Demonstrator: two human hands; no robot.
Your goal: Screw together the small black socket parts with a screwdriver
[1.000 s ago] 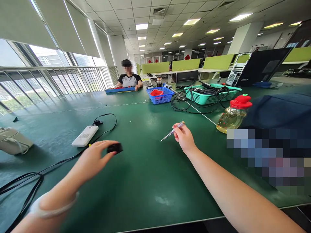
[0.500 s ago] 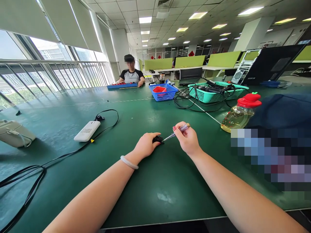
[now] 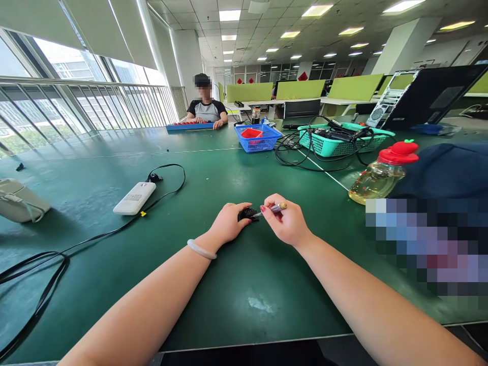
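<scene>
A: Far left, first entry: we log a pale beige pouch with a strap (image 3: pixel 21 200) lying on the dark green table (image 3: pixel 229 284), and thin black cables (image 3: pixel 46 274) trailing across the near corner.

B: Next along, a white rectangular power bank (image 3: pixel 134 198), flat, with a black cord looped behind it. Well apart from the hands.

A: Centre: our left hand (image 3: pixel 229 223), pale bangle at the wrist, fingers curled over a small black plastic part (image 3: pixel 247 213). We record it as gripped and pressed on the table, near the middle, just ahead of us.

B: Touching that part is the tip of a slim screwdriver with a clear handle and brass cap (image 3: pixel 271 209). Our right hand (image 3: pixel 287 223) pinches it between thumb and fingers, tilted low, cap end to the right.

A: The tip seems to meet the part's right side; the contact is too small for us to tell exactly.

B: Behind, a blue mesh basket holding something red (image 3: pixel 258 138), then a teal basket of black cables (image 3: pixel 339 140).

A: Right: a clear bottle of yellowish liquid with a red apple-shaped cap (image 3: pixel 381 173), leaning against a dark blue cloth bag (image 3: pixel 446 170).

B: Far end: a seated person, hands at a blue tray (image 3: pixel 189 125).
</scene>
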